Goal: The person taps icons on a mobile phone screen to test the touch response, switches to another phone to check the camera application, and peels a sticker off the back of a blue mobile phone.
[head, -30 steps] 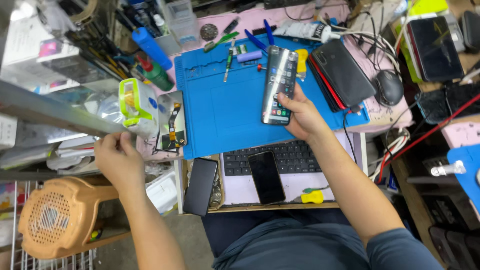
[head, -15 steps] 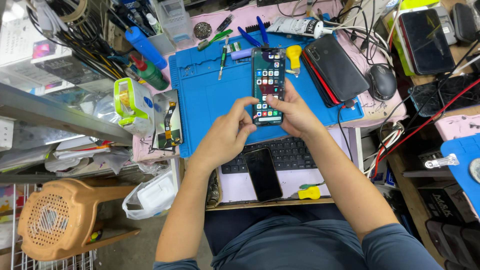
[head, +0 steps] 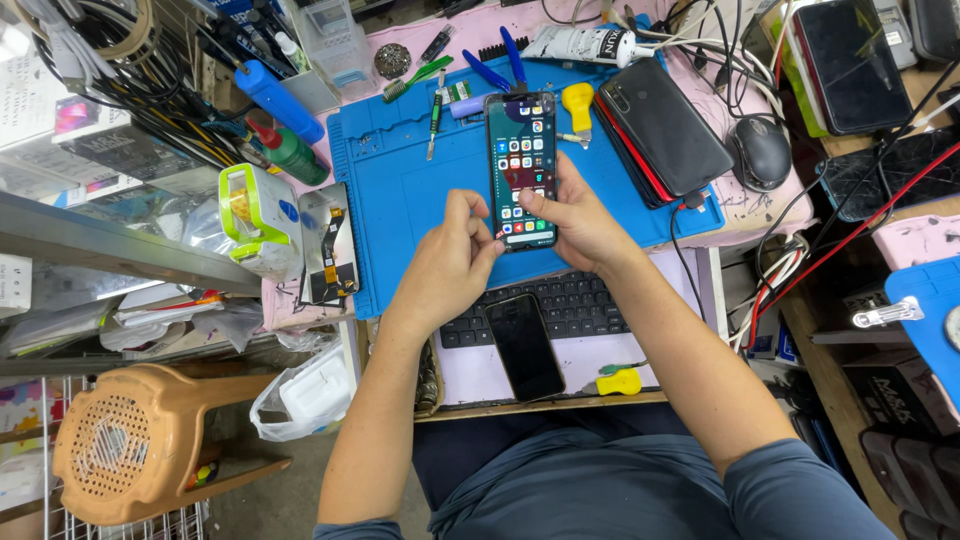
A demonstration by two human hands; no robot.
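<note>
Right hand grips the lit, black-framed glass smartphone mid-frame by its edges; left hand pinches its lower corner. It looks light, slippery, fragile.

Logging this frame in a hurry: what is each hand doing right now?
Left hand: fingers pinched at the lower left corner of the lit phone.
Right hand: closed on the phone, thumb on its screen.

One view only, from the person's head, looking steeply down on the worktop from close above. The wearer's lap lies at 6 o'clock and both forearms rise from there toward the centre. The blue mat fills the upper middle toward 12 o'clock; shelving and floor show at 9 o'clock.
</note>
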